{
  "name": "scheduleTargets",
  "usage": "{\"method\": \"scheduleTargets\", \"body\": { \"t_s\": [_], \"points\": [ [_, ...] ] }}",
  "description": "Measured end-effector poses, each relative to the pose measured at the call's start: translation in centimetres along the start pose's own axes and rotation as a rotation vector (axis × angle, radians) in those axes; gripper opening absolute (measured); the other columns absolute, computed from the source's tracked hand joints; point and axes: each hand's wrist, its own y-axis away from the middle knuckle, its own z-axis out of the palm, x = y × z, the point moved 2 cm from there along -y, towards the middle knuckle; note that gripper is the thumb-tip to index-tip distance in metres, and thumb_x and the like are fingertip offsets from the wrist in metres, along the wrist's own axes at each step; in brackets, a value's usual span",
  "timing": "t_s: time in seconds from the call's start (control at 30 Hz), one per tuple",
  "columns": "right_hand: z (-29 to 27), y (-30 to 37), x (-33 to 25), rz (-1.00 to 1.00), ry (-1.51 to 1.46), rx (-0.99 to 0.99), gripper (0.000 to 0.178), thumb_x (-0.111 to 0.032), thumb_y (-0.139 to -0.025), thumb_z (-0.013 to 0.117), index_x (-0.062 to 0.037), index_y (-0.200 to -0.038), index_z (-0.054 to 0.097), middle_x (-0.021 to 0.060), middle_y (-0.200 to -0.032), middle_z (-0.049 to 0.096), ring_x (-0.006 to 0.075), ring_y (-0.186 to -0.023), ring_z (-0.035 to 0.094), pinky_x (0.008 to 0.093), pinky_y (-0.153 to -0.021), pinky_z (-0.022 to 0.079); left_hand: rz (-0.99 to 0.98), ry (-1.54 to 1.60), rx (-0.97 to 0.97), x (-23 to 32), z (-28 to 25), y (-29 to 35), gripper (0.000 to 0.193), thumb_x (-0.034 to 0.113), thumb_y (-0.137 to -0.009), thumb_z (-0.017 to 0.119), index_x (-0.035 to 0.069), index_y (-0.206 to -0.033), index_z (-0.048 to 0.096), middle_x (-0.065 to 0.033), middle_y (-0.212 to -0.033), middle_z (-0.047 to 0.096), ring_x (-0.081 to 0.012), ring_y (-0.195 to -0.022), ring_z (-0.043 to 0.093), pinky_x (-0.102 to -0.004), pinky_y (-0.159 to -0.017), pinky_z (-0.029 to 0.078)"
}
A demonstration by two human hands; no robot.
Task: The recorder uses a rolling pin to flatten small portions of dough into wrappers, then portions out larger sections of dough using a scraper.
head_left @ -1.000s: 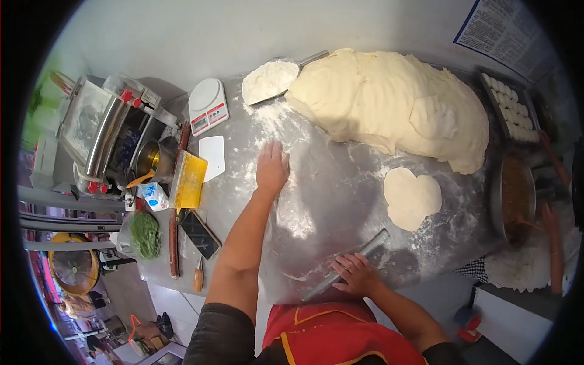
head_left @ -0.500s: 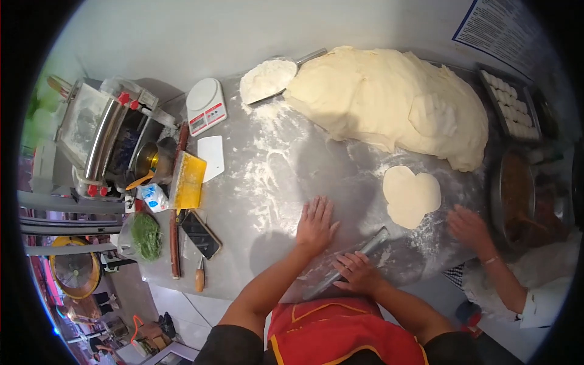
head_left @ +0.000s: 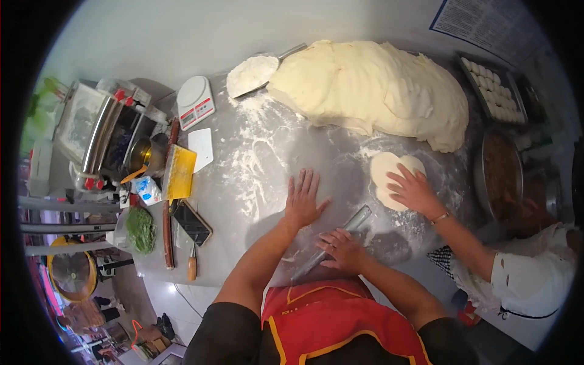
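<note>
My left hand [head_left: 303, 199] lies flat on the grey work table, fingers stretched out, nothing in it. My right hand [head_left: 344, 250] rests across a smooth grey rolling pin [head_left: 359, 220], its fingers spread over the pin rather than wrapped round it. To the right, a co-worker's hand [head_left: 418, 193] rests on a flat, lobed sheet of dough [head_left: 383, 165] and hides part of it. Behind both my hands sits a large pale mass of dough [head_left: 365, 85].
Flour fills a metal scoop [head_left: 252, 74] beside the dough mass. At left are a kitchen scale [head_left: 196, 102], a white scraper [head_left: 200, 149], a yellow-bladed scraper [head_left: 180, 173], a phone [head_left: 192, 222] and a dough roller machine [head_left: 100, 137]. A large metal bowl [head_left: 519, 176] and a tray of dough pieces [head_left: 494, 90] stand right.
The co-worker's hand has moved left from beside the dough sheet onto it. The whole view has shifted slightly; my hands keep their places on the table and rolling pin.
</note>
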Motion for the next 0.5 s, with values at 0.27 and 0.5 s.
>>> {"method": "scheduleTargets", "body": {
  "t_s": [0.27, 0.5],
  "points": [
    [-0.1, 0.5, 1.4, -0.032, 0.141, 0.084, 0.061, -0.038, -0.075, 0.072, -0.0133, -0.127, 0.054, 0.0053, -0.129, 0.05, 0.0242, -0.123, 0.044, 0.0472, -0.11, 0.03, -0.37, 0.308, -0.072, -2.4, -1.9, 4.8, 0.032, 0.015, -0.075, 0.071, 0.0, -0.099, 0.058, -0.0204, -0.102, 0.058, -0.0393, -0.098, 0.053, -0.0445, -0.087, 0.044],
    [-0.8, 0.7, 0.9, 0.034, 0.116, 0.071, 0.054, -0.031, -0.072, 0.076, -0.0175, -0.12, 0.058, 0.005, -0.127, 0.049, 0.0245, -0.124, 0.043, 0.0467, -0.112, 0.028, -0.333, 0.343, 0.275, -6.6, -8.5, 6.6, 0.029, 0.014, -0.076, 0.069, 0.002, -0.101, 0.059, -0.0203, -0.106, 0.057, -0.0388, -0.099, 0.053, -0.0442, -0.086, 0.045]
  ]
}}
